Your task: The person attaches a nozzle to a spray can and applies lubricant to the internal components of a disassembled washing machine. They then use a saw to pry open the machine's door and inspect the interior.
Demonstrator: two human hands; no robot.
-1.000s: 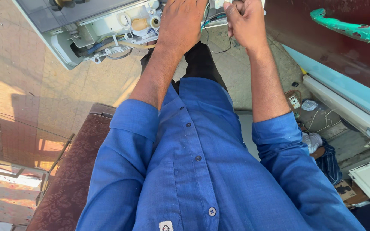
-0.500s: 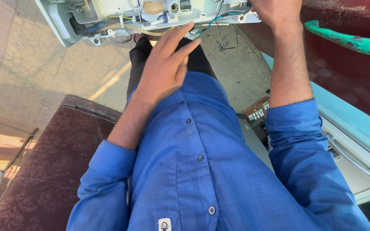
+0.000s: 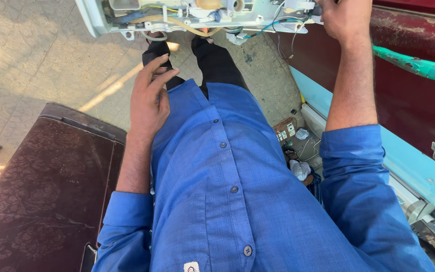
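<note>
Right hand holding the opened appliance up top, left hand hanging free over the shirt.

The right hand is gripping the right end of the white appliance chassis at the top edge of the view, right by the loose wires; the fingers are cut off by the frame, so I'm guessing it's clamped on the casing rather than on a wire. The left hand is sitting open, fingers spread, holding nothing, near the blue shirt and above the dark maroon panel. If you ask me, that free hand should be steadying the chassis from the left end, keeping clear of the wiring.
</note>
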